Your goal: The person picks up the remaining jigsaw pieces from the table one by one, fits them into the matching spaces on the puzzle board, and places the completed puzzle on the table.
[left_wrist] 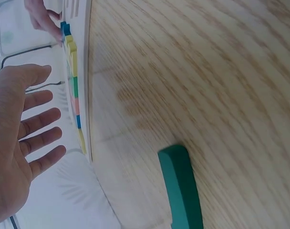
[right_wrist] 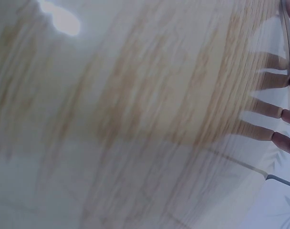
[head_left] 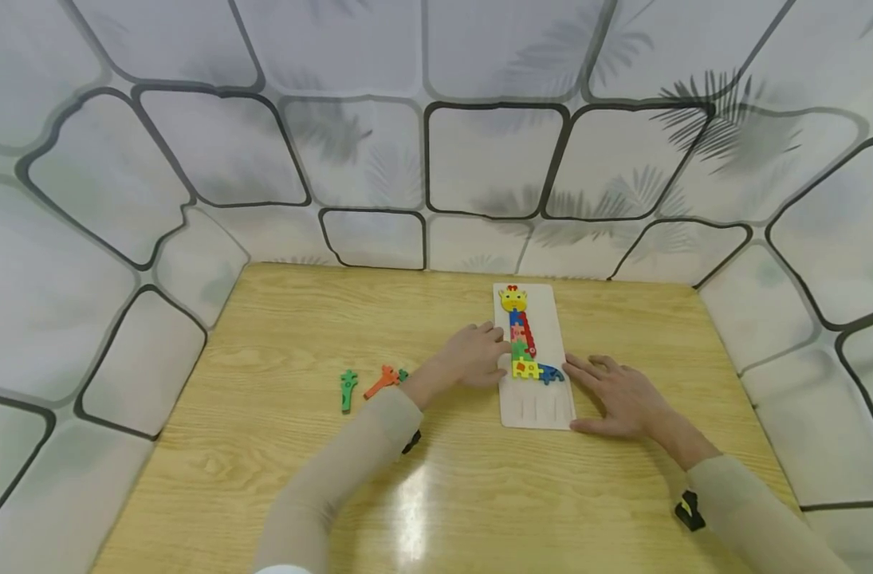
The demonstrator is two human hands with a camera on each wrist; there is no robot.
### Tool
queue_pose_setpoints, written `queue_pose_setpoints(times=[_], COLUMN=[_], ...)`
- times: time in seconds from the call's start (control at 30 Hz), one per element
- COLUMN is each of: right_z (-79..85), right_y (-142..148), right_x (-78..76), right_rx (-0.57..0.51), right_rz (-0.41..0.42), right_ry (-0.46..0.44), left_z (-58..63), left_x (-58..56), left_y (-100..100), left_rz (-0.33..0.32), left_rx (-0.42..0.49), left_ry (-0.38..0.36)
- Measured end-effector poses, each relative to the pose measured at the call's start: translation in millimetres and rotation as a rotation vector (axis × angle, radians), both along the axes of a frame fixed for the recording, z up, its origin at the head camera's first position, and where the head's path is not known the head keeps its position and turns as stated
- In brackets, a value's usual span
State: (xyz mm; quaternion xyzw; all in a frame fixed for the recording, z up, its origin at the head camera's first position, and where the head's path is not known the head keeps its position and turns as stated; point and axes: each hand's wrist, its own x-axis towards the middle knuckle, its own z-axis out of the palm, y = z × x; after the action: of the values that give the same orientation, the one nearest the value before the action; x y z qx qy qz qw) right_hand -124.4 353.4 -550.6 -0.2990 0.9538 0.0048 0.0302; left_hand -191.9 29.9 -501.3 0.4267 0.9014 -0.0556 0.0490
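A pale puzzle board (head_left: 535, 413) lies on the table, holding a part-assembled giraffe puzzle with a yellow head (head_left: 513, 300). Blue, pink and green pieces make its neck, beside a red strip (head_left: 527, 335). Below sit a yellow piece (head_left: 525, 369) and a blue piece (head_left: 550, 373). My left hand (head_left: 472, 357) is at the board's left edge; its fingers look relaxed and hold nothing in the left wrist view. Spread out along the right edge, my right hand (head_left: 623, 399) touches the board with its fingertips. The right wrist view shows only part of its fingers (right_wrist: 284, 142).
Left of my left forearm lie a green puzzle piece (head_left: 347, 391) and an orange one (head_left: 381, 383). A dark green piece (head_left: 403, 375) is partly hidden behind that arm. Patterned fabric walls (head_left: 371, 239) border the wooden table (head_left: 278, 446) at the back and sides.
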Motion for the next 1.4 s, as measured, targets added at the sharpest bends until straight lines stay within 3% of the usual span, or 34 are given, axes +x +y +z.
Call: queue_pose_setpoints(times=[1.0, 1.4], right_z=[-1.3, -1.4], right_y=[1.3, 1.8], right_x=[0.1, -0.6], right_rx=[-0.006, -0.002], right_rz=[0.010, 0.014], right_ry=[0.022, 0.021], left_z=[1.6, 1.3], left_x=[11.7, 20.1], left_y=[-73.0, -92.7], left_rz=[0.059, 0.064], left_rx=[0.035, 0.055], left_ry=[-0.035, -0.005])
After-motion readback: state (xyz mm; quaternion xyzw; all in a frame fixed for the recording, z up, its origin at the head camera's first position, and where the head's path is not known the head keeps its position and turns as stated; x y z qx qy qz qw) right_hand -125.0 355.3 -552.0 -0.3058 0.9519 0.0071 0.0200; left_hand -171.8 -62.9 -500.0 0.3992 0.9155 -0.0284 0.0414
